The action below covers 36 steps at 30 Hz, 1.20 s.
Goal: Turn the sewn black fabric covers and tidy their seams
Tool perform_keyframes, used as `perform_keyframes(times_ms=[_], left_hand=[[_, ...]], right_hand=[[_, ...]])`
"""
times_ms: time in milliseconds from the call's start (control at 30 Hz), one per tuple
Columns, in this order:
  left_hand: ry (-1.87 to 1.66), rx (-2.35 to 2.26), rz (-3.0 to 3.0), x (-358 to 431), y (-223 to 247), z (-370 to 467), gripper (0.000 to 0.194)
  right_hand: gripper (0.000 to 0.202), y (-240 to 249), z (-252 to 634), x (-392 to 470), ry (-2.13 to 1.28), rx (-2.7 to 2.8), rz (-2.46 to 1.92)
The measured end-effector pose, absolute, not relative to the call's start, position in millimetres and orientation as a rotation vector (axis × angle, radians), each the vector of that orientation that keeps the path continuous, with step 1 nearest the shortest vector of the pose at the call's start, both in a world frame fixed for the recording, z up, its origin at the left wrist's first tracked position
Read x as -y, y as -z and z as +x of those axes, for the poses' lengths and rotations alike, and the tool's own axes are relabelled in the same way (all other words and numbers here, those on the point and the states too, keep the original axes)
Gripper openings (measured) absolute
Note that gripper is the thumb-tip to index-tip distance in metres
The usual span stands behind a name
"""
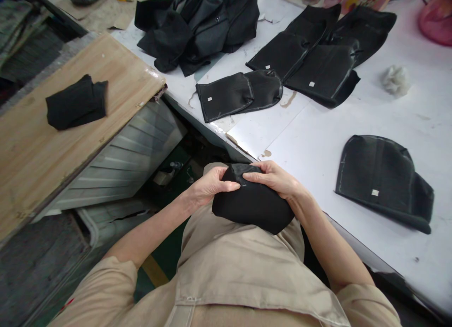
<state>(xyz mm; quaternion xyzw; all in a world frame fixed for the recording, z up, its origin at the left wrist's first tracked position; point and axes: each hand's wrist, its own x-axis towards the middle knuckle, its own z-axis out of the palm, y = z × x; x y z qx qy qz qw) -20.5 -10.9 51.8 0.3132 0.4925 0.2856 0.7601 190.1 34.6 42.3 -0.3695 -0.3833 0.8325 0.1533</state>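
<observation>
Over my lap, at the table's edge, I hold a folded black fabric piece [252,204]. My left hand [213,182] pinches its upper left part, the thumb lying on top. My right hand [273,179] grips the upper right part, its thumb pointing toward the left one. Between the thumbs the cloth is creased, with a faint pale mark. The fingers underneath are hidden by the cloth. To the right on the white table lies another black fabric piece [377,176], rounded at one end, with pale edge lines and a small white tag.
Several similar black pieces [226,96] lie overlapped on the white table [303,143]. Behind them is a heap of black cloth [212,26]. A folded black piece [76,103] rests on the wooden board [120,73] at left. White fluff [395,81] and a pink container [438,19] are at right.
</observation>
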Motion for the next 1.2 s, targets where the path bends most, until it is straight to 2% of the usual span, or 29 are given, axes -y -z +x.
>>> perform_keyframes(times_ms=[300,567,867,1067,1200], left_hand=[[-0.636,-1.088,0.767,18.0,-48.4,-19.5,0.030],[-0.579,-1.045,0.747,19.4,-51.8,-18.5,0.040],[-0.606,-1.097,0.778,17.8,-52.9,-14.6,0.024],[-0.566,-1.017,0.756,18.3,-51.1,-16.8,0.037],[-0.577,-1.111,0.753,18.6,-48.5,-12.8,0.030]], right_hand=[[0.034,-39.6,191.2,-31.1,-2.371,1.129,-1.061],[0.035,-38.6,193.4,-29.3,-2.398,1.103,-1.026],[0.035,-36.7,194.0,-28.4,-2.451,0.996,-1.009],[0.037,-30.8,196.5,-28.6,-2.476,0.999,-1.022],[0.036,-32.0,195.2,-27.4,-2.474,0.989,-1.033]])
